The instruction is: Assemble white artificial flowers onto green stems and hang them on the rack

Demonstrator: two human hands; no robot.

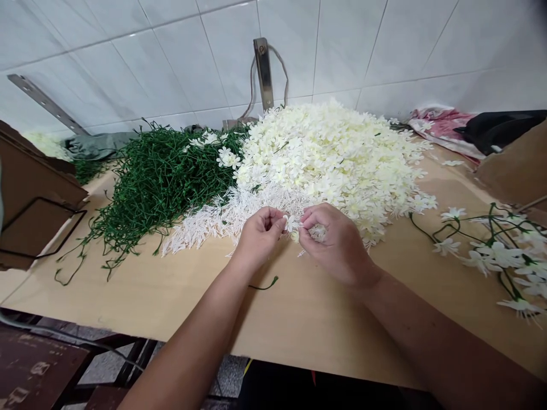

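My left hand [265, 232] pinches a small white artificial flower [291, 222] by its edge. Close beside it, my right hand [329, 233] is closed in a pinch at the flower's right side; whatever lies between those fingertips is too small to make out. Just behind both hands spread white stamen pieces [213, 225] in a low heap. A tall pile of white flower heads [329, 154] rises behind them. To the left is a tangled mound of green plastic stems [166, 171]. One loose green stem [264, 285] lies on the table below my hands.
Assembled flowers on stems [504, 256] lie at the right of the wooden table [171, 307]. Cardboard boxes [38, 193] stand at the left and right edges. A metal bracket [263, 74] is against the tiled wall, and cloths [448, 125] lie at the back right.
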